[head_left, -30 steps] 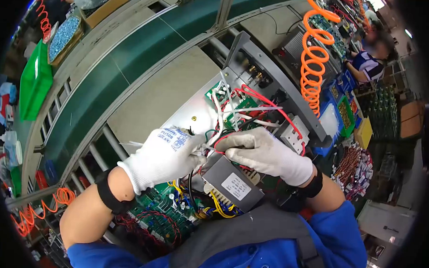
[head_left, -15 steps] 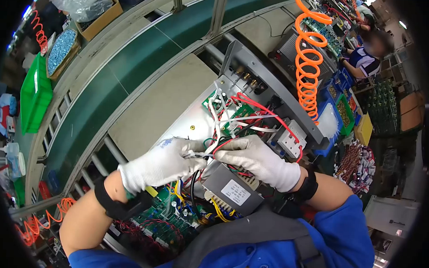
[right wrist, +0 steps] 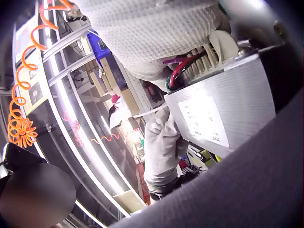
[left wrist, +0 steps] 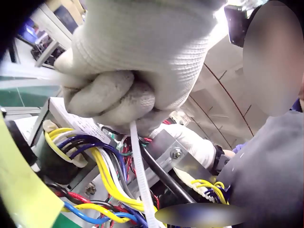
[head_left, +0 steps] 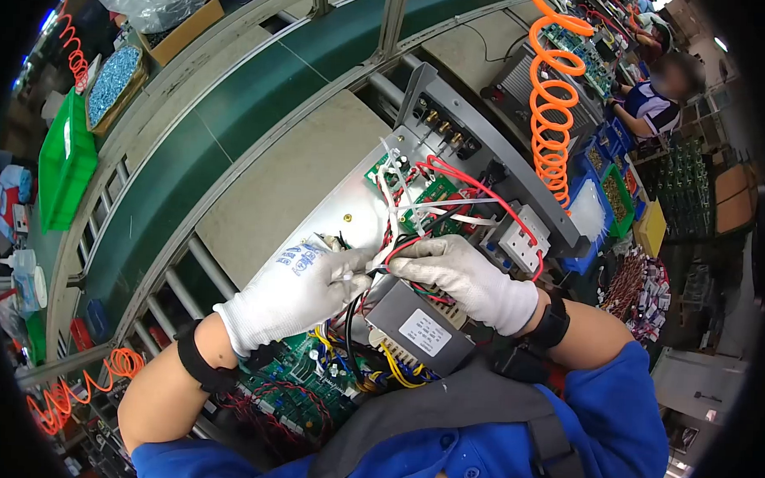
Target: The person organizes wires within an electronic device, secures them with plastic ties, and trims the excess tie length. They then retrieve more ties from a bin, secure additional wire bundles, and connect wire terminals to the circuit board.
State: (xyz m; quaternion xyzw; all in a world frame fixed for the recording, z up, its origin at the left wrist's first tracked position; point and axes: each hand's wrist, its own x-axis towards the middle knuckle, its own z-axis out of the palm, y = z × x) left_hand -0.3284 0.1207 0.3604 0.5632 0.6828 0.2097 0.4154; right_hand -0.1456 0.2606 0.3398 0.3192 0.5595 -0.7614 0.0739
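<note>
My gloved left hand curls its fingers round a white cable tie, whose flat strip sticks out below the fist in the left wrist view. Opposite it, my gloved right hand pinches a bundle of wires at its fingertips, close to the left fingers. Both hands are over an open metal chassis. Just below them sits a grey transformer with a white label and yellow and blue leads. The tie's loop is hidden by the fingers.
A grey end panel with brass terminals stands at the chassis's far side, near a white socket block with red wires. Green circuit boards lie near my body. An orange coiled hose hangs at right; a green bin stands left.
Both hands stay at the wire bundle. My left hand has turned a little, its printed back showing again, and its fingertips have come closer to the right hand's.
</note>
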